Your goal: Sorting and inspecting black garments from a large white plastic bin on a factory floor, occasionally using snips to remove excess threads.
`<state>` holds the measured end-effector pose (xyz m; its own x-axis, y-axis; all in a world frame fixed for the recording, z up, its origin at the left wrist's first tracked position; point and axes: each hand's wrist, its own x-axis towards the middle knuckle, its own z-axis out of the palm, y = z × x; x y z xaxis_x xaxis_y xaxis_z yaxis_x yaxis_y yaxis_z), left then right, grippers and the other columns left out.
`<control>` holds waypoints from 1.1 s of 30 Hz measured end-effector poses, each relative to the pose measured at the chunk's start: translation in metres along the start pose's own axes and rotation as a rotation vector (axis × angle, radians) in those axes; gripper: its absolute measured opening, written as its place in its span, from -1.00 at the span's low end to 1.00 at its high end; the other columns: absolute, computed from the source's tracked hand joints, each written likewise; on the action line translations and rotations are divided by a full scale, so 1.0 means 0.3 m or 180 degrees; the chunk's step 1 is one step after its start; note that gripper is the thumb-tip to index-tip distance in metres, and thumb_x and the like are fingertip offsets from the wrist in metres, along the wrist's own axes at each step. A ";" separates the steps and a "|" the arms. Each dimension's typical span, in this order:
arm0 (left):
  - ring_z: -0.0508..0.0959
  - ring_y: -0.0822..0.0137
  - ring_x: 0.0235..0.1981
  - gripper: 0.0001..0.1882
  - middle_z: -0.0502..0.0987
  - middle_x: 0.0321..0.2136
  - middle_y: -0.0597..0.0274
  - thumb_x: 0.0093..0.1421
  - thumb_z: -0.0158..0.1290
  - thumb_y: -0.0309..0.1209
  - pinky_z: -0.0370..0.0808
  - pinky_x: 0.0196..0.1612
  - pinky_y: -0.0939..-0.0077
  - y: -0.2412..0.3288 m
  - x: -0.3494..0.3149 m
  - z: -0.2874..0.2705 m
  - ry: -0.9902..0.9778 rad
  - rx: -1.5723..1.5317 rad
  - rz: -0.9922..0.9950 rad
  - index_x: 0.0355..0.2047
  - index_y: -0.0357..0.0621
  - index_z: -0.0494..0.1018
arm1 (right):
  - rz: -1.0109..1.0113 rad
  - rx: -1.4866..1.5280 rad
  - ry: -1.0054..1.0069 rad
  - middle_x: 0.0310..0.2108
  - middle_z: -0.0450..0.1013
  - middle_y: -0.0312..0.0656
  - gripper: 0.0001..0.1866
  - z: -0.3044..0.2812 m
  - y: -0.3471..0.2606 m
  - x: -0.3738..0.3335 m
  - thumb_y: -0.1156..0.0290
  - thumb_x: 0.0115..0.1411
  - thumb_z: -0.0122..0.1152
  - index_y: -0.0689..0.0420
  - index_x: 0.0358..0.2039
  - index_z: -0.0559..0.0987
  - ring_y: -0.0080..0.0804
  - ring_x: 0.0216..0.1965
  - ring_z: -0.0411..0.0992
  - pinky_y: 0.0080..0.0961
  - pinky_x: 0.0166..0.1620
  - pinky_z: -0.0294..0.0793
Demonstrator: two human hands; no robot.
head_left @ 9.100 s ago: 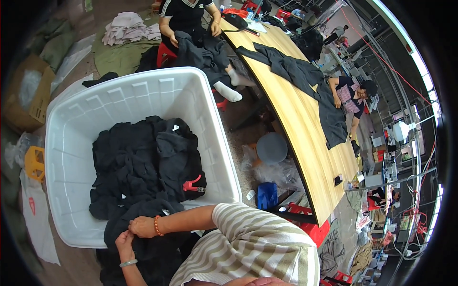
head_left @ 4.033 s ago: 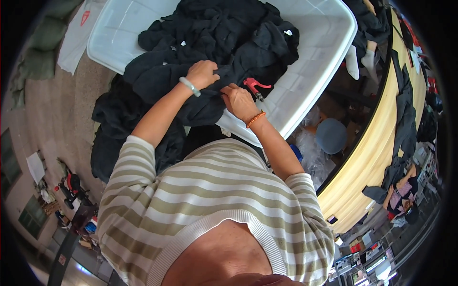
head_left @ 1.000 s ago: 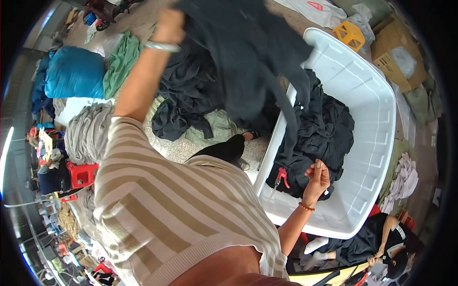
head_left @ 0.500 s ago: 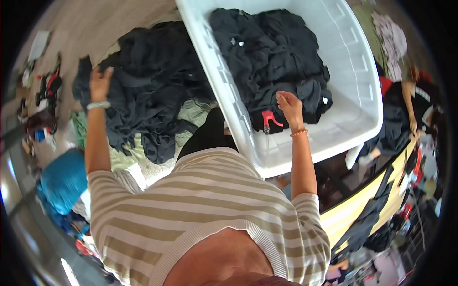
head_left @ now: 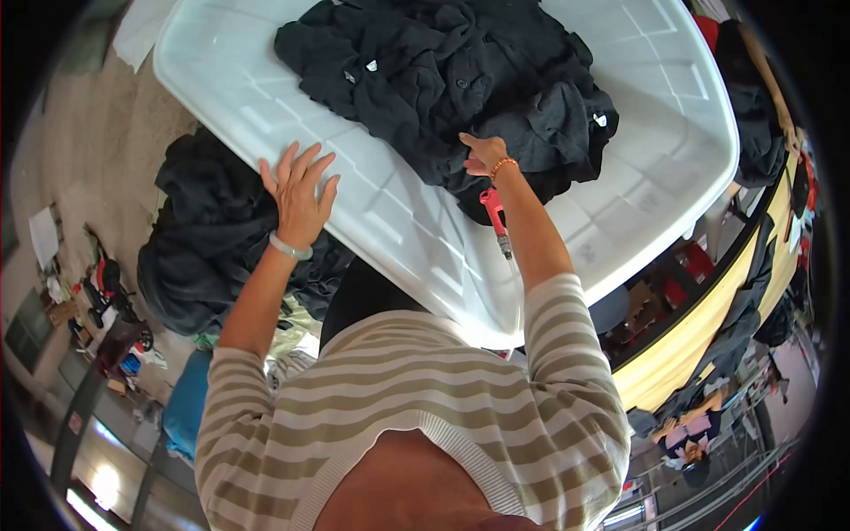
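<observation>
My left hand (head_left: 302, 196) is spread over the near-left rim of a large white plastic bin (head_left: 407, 239), with nothing in it. Inside the bin lies a heap of black garments (head_left: 443, 80) with small white labels and a button showing. My right hand (head_left: 487, 156) reaches over the near edge of this heap, index finger stretched out and thumb apart from it. Whether its fingertips touch the cloth is hard to see. Close to my right wrist is a red trigger-handled nozzle (head_left: 492, 209) with a metal fitting and a thin clear hose, not held.
A second pile of black garments (head_left: 199, 234) lies on the floor left of the bin. Beyond my left elbow is a blue bundle (head_left: 188, 403). On the right stands a yellow-topped table (head_left: 708, 332) with dark cloth, where other people are at work.
My left hand has left the black pile on the floor and come right, to the bin's rim. My right hand has moved to the heap's edge. The whole view has turned and shifted.
</observation>
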<state>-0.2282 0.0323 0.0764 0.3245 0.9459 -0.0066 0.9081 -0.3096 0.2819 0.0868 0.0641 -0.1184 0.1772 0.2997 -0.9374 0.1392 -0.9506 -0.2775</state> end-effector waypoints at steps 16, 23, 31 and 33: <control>0.18 0.12 0.24 -0.51 0.41 0.07 0.33 0.05 0.15 -0.24 -0.41 0.27 -0.20 0.025 0.040 -0.019 -0.0255 0.0022 -0.0261 0.02 -0.01 0.42 | -0.2720 -0.0153 -0.1545 -0.65 0.43 -0.25 -0.64 0.266 -0.222 -0.565 0.25 0.23 0.17 0.36 -0.47 0.59 -0.66 -0.56 0.29 -0.49 -0.50 0.28; 0.28 0.20 0.21 -0.26 0.30 0.18 0.16 0.05 0.16 0.01 -0.11 0.30 -0.09 0.015 0.064 0.057 0.0668 0.0769 -0.0050 0.17 -0.11 0.29 | -0.4718 0.0591 -0.4000 -0.38 0.39 -0.09 -0.82 0.206 -0.205 -1.157 0.39 0.23 0.14 0.27 -0.36 0.51 -0.19 -0.37 0.40 -0.39 -0.29 0.38; 0.53 0.10 -0.25 -0.57 0.49 -0.33 0.07 0.01 0.10 -0.28 0.35 -0.16 0.29 0.039 -0.042 -0.360 0.0527 -0.1641 0.0227 -0.15 -0.31 0.43 | -0.3145 0.0365 -0.2521 -0.47 0.50 -0.30 -0.88 0.035 -0.095 -1.041 0.39 0.23 0.19 0.17 -0.32 0.59 -0.64 -0.41 0.43 -0.67 -0.34 0.41; 0.60 0.07 -0.38 -0.65 0.54 -0.48 0.04 0.00 0.08 -0.36 0.48 -0.30 0.40 0.084 -0.117 -0.473 0.0472 -0.2300 0.0297 -0.24 -0.36 0.47 | -0.2561 0.1880 -0.1706 -0.17 0.47 -0.20 -0.59 0.034 -0.069 -0.872 0.21 0.19 0.24 0.16 -0.03 0.45 -0.50 -0.18 0.45 -0.53 -0.13 0.43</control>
<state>-0.2541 0.0053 0.2200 0.3063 0.9378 0.1634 0.4616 -0.2965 0.8361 0.0277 0.0047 0.1304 -0.2162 0.9028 -0.3717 -0.4826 -0.4297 -0.7632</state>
